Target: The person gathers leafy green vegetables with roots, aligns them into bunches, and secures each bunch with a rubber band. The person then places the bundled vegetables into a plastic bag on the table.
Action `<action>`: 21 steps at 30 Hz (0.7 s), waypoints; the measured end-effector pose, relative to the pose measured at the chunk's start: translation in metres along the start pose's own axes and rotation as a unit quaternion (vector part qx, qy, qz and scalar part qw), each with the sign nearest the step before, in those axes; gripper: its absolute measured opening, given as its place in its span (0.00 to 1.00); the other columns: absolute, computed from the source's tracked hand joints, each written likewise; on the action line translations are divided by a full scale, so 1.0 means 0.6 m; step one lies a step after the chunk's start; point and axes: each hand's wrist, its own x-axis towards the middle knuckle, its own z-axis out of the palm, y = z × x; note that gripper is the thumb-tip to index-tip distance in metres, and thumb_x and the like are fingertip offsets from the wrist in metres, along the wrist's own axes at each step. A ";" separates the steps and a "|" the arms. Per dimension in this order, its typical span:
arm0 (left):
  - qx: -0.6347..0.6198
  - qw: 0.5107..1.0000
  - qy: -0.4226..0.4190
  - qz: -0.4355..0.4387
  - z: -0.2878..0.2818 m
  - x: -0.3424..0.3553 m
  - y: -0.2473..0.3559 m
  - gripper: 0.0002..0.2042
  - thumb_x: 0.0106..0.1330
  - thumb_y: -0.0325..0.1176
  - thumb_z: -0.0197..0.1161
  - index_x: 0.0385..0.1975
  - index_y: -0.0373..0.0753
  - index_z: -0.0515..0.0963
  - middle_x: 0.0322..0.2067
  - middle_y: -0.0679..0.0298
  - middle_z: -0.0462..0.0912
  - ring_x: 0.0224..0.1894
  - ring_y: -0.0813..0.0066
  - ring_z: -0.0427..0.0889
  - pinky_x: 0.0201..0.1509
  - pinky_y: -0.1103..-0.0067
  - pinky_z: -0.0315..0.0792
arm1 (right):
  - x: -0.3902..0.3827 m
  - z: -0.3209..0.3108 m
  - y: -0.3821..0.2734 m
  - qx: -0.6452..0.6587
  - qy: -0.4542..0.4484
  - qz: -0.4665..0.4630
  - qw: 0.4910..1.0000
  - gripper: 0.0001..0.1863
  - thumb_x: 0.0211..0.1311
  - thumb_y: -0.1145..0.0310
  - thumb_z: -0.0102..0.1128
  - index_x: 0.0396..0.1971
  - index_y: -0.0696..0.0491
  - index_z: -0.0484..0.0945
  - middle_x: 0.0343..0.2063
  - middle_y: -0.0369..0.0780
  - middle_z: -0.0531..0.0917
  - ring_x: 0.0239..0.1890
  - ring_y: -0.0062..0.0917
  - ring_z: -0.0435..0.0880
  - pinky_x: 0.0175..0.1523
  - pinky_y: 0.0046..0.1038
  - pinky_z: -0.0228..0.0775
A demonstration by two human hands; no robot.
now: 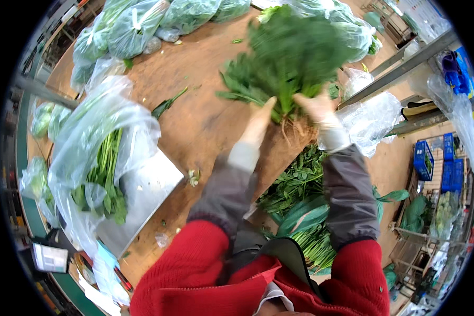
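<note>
A broad brown wooden table [205, 116] fills the middle of the view, its far edge lined with clear bags of leafy greens [137, 23]. On its left side lies a large clear plastic bag [97, 142] holding long-stemmed greens, resting partly on a flat metal scale platform [145, 192]. Below the table's near edge, between the person's arms, a heap of loose greens [300, 210] lies lower down. Both forearms, in grey sleeves over red, reach up and away from the body toward the table's centre, nearly parallel. Above the table they hold a big bunch of leafy greens [287, 58], blurred, with its leaves fanning away from the person and its pale roots pointing back toward them. The left hand [259, 124] is stretched long, fingers pressed against the left side of the bunch's stem base. The right hand [317, 109], in a thin clear glove, is closed around the base from the right side, just above the roots.
</note>
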 end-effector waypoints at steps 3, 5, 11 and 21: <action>-0.099 0.987 -0.018 0.123 -0.061 -0.048 -0.004 0.49 0.56 0.42 0.64 0.63 0.30 0.30 0.64 0.47 0.43 0.65 0.60 0.50 0.65 0.70 0.50 | -0.022 0.135 -0.037 -0.272 0.037 -0.131 0.953 0.51 0.39 0.56 0.68 0.61 0.62 0.49 0.58 0.54 0.59 0.61 0.40 0.59 0.64 0.39 0.50; -0.121 0.987 0.025 0.100 -0.091 -0.044 -0.005 0.44 0.55 0.37 0.65 0.63 0.31 0.40 0.62 0.51 0.52 0.62 0.65 0.56 0.63 0.72 0.54 | -0.057 0.220 -0.030 -0.350 0.099 -0.217 0.906 0.49 0.38 0.58 0.68 0.59 0.61 0.52 0.59 0.53 0.58 0.62 0.44 0.54 0.65 0.44 0.44; -0.197 0.973 0.116 -0.029 -0.171 -0.069 -0.019 0.20 0.61 0.32 0.58 0.53 0.38 0.64 0.49 0.64 0.71 0.49 0.71 0.70 0.53 0.75 0.65 | -0.173 0.198 -0.058 -0.061 -0.126 -0.267 0.953 0.24 0.50 0.68 0.59 0.50 0.54 0.70 0.54 0.48 0.67 0.57 0.40 0.65 0.61 0.36 0.56; -0.171 0.975 0.102 0.094 -0.182 -0.127 -0.035 0.21 0.65 0.32 0.51 0.55 0.31 0.59 0.51 0.58 0.70 0.51 0.72 0.70 0.56 0.77 0.63 | -0.177 0.095 0.024 0.129 -0.022 -0.004 0.991 0.12 0.54 0.70 0.59 0.38 0.57 0.77 0.36 0.40 0.79 0.39 0.24 0.78 0.46 0.23 0.68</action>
